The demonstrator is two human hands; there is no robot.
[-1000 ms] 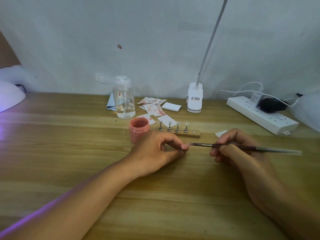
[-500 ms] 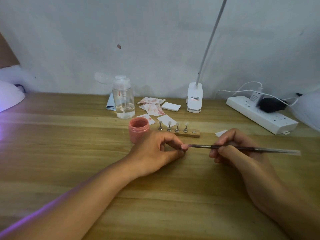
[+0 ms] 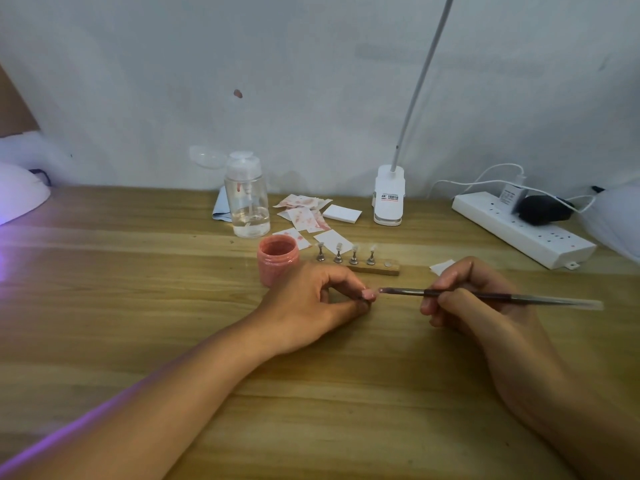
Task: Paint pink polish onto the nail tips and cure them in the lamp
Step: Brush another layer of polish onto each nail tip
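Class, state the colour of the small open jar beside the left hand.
The jar is pink, seen best in the head view.

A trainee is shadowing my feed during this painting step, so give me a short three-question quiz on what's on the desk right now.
1. Which hand holds the brush?
2. True or false: the wooden stand carries four upright holders, with one bare spot at its right end as seen.
3. What does the left hand pinch? A) a pink nail tip B) a jar lid C) a paper square

Key: 1 the right hand; 2 true; 3 A.
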